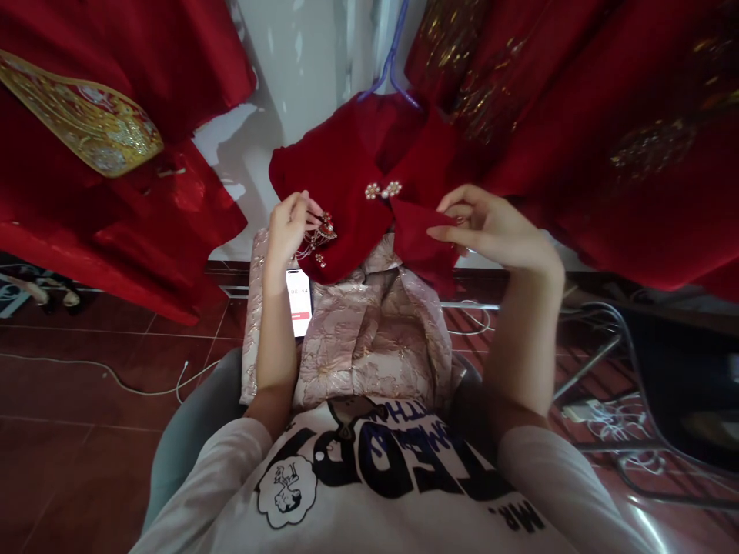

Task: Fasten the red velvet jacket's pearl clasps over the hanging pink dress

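Red triangular cloth flap (pixel 414 231) pinched by right hand (pixel 486 225), beaded gold-red ornament (pixel 326 226) by left hand (pixel 290 221): tugging could snag its strands!

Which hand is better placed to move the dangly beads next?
Probably the left hand: it seems to hold the beads. The right hand is farther away, pinching an edge of the red top.

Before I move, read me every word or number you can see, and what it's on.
"MR." upside down, on the white shirt.
"TED", upside down, on the same shirt; further letters are distorted.
"08 44", faint, on the phone.
Blue shirt lettering and the phone's red label: unreadable.
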The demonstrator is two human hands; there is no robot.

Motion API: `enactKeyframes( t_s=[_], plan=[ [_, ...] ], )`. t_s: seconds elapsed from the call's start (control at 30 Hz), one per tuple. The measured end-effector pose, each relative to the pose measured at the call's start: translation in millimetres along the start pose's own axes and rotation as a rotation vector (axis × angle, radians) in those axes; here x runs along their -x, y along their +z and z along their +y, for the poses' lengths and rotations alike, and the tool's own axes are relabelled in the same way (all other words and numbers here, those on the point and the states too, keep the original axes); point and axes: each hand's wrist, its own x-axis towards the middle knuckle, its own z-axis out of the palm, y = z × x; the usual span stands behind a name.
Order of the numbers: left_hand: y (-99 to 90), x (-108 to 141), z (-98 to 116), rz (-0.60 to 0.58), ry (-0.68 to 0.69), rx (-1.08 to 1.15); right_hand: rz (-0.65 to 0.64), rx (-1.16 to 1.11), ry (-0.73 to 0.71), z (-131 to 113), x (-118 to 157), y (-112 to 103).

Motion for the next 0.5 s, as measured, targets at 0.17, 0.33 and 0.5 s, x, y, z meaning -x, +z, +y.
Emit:
enactKeyframes(
  t_s=[0.17, 0.33, 0.5],
  plan=[
    [-7.5, 2, -9, -0.035, -0.085, -0.036, -0.225, -0.177, -0.117, -11, -1, 25],
    [1.2, 6, -6, -0.197, -0.126, -0.072, -0.194, -0.110, -0.186, 15, -25, 68],
    [0.6, 9, -2, -0.226, -0.132, -0.112, 0.077, 0.181, -0.285, 44, -48, 107]
  ],
)
